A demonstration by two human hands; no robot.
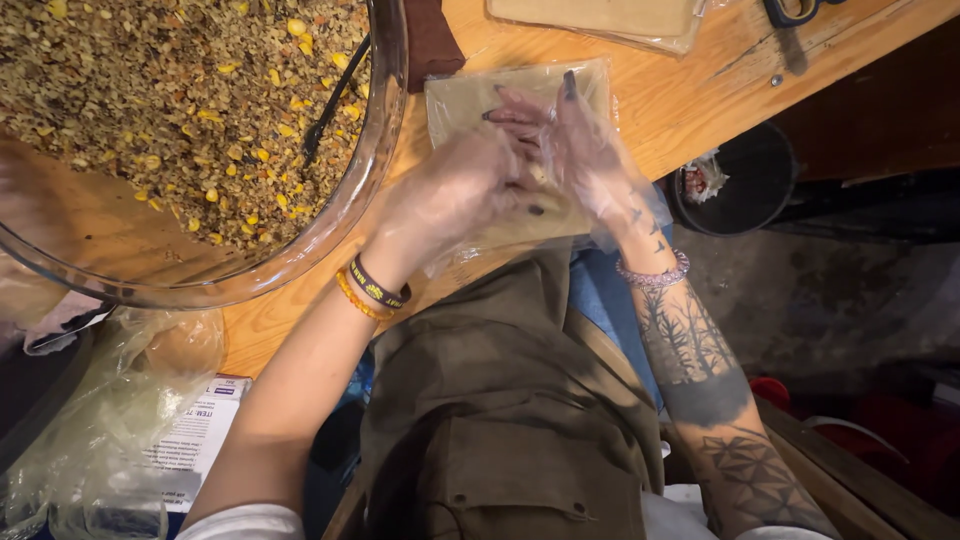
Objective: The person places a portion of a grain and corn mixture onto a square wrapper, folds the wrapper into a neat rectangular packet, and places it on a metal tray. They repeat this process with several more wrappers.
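Head view: both gloved hands (520, 165) on flat wrapper sheet (470, 100), long axis left-right.

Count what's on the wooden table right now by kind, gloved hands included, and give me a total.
Gloved hands: 2, left hand and right hand
Glass bowl of crumbly filling: 1
Flat wrapper sheet under the hands: 1
Stack of wrappers at the top edge: 1
Scissors, only partly in view: 1
Total: 6
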